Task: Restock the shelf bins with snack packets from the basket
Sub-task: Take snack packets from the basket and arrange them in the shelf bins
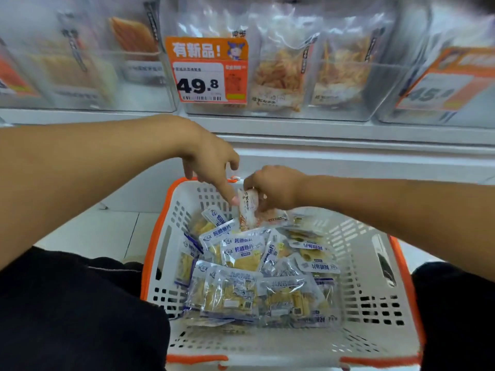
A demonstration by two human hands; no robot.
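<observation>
Gripping an orange-printed packet (247,207) at the basket's (356,341) far wall, the right hand (273,187) curls around its upper end; the packet's long axis runs near upright. The left hand (211,164) is relaxed, holding nothing, index fingertip touching the packet's left edge. The blue-labelled packets (241,253) lie below and nearer the body; the shelf bins (356,103) stand directly above
</observation>
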